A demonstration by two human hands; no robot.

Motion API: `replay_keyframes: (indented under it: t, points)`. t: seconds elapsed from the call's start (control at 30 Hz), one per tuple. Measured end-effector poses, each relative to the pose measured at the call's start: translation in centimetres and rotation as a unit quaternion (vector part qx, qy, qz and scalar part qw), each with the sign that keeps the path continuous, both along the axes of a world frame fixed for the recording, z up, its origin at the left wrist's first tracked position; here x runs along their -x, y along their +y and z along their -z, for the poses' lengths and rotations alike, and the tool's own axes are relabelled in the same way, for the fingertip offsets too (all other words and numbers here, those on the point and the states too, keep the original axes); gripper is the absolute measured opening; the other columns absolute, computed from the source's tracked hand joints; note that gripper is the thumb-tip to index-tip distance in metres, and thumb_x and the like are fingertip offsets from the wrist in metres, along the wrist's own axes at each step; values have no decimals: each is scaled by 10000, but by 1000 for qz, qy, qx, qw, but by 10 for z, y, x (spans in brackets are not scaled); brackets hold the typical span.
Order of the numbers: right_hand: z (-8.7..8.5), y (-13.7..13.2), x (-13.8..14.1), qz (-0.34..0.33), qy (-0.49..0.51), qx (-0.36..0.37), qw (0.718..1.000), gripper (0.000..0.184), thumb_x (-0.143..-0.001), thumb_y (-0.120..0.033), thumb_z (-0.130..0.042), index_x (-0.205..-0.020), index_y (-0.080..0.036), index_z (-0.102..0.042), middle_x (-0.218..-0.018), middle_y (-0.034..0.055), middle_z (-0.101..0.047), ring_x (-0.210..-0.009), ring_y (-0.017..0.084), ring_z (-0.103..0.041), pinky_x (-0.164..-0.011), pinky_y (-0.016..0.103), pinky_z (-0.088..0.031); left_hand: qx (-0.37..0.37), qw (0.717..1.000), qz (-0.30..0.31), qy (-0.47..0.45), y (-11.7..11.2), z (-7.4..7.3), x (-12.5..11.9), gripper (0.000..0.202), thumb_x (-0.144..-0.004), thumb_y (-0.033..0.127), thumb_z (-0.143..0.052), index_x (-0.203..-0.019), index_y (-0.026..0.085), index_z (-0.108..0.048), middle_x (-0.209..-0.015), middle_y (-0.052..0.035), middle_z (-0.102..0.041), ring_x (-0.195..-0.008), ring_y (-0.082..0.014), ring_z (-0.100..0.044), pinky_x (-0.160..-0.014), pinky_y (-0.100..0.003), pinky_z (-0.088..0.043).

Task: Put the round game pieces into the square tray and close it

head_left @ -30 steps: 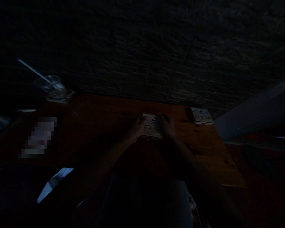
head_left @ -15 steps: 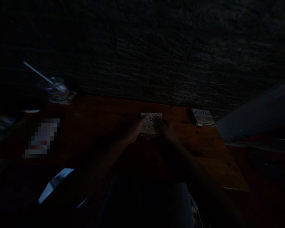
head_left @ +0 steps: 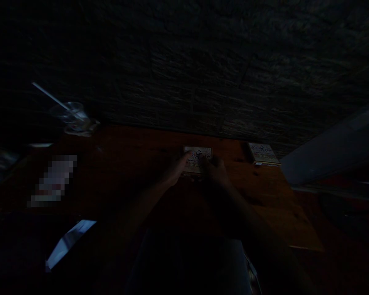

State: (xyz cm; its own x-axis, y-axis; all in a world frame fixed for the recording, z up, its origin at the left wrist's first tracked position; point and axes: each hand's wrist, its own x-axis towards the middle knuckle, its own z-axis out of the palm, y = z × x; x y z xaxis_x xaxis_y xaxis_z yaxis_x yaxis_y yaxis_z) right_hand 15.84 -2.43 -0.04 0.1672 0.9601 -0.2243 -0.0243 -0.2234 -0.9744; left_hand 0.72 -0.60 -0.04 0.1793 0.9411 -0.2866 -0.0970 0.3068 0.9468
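The scene is very dark. A small flat box (head_left: 197, 157) with a pale patterned top sits on the wooden table (head_left: 135, 155) near the wall. My left hand (head_left: 176, 171) grips the box's left side, fingers curled against it. Over the box's right side my right hand (head_left: 214, 169) is closed, covering its near right corner. A second box (head_left: 262, 153) of the same pattern lies apart to the right.
A clear plastic cup (head_left: 74, 119) with a straw stands at the table's far left. A pale sheet (head_left: 68, 241) lies at the near left. A dark slanted panel (head_left: 332, 147) rises on the right. A rough dark wall (head_left: 184, 65) backs the table.
The box has turned and shifted slightly away from me between my hands; my right hand now covers more of its right side. The second box has not moved.
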Motion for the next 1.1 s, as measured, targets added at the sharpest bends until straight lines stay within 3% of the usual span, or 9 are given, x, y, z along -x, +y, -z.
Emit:
replay_keyframes:
  t: [0.13, 0.27, 0.47, 0.6, 0.73, 0.93, 1.0, 1.1]
  points:
    - [0, 1, 0, 7, -6, 8, 1000, 437, -839, -571, -772, -1041, -190, -699, -934, 110, -806, -671, 243, -748, -468, 309, -586, -23, 999, -18, 39, -3, 2, -3, 496, -950, 578, -676, -1272, 214, -578, -1033, -102, -754, -631, -191, -717, -458, -268, -554]
    - [-6, -5, 0, -20, -10, 30, 999, 438, -884, -575, -730, -1085, -188, -693, -793, 83, -793, -507, 210, -698, -389, 290, -547, -44, 996, -36, 73, -2, 7, -3, 477, -945, 541, -716, -1265, 213, -584, -1013, -85, -751, -635, -173, -707, -482, -242, -539]
    - [-9, -7, 1, -59, -33, 36, 997, 431, -835, -572, -802, -953, -172, -693, -599, 55, -724, -352, 188, -602, -279, 261, -449, -37, 996, 0, 78, -4, -1, 2, 455, -1002, 552, -606, -1283, 196, -574, -988, -96, -754, -542, -187, -704, -416, -281, -535]
    - [-10, -6, 0, -49, -31, 47, 997, 433, -833, -572, -798, -958, -175, -679, -641, 72, -748, -359, 184, -606, -296, 273, -478, -35, 996, 20, 78, -8, -5, 1, 470, -1000, 555, -608, -1319, 215, -555, -1001, -86, -758, -470, -158, -676, -375, -262, -508]
    - [-10, -7, -3, -69, -19, 59, 996, 460, -796, -587, -827, -950, -176, -692, -702, 87, -773, -424, 203, -662, -351, 297, -546, -53, 994, 4, 97, -8, -4, -1, 439, -997, 520, -633, -1285, 203, -538, -1010, -82, -752, -408, -114, -624, -330, -218, -433]
    - [-8, -6, -6, -109, -47, 32, 992, 476, -776, -618, -836, -819, -163, -703, -597, 75, -715, -371, 184, -601, -302, 273, -464, -73, 993, -2, 97, -7, 0, 0, 419, -1004, 536, -604, -1255, 210, -522, -1028, -86, -742, -376, -106, -596, -294, -219, -391]
    - [-7, -5, -8, -115, -37, 29, 992, 484, -786, -629, -829, -846, -160, -722, -630, 86, -731, -428, 204, -648, -350, 289, -510, -81, 992, -1, 92, -8, 1, -1, 423, -1002, 537, -605, -1258, 213, -515, -1024, -81, -737, -388, -111, -605, -297, -219, -401]
    - [-4, -4, -9, -56, 5, 15, 998, 475, -793, -602, -836, -996, -183, -739, -868, 115, -810, -665, 261, -771, -489, 322, -612, -89, 993, 0, 84, -9, 2, -2, 414, -1002, 509, -608, -1269, 208, -512, -995, -68, -729, -396, -113, -603, -311, -223, -422]
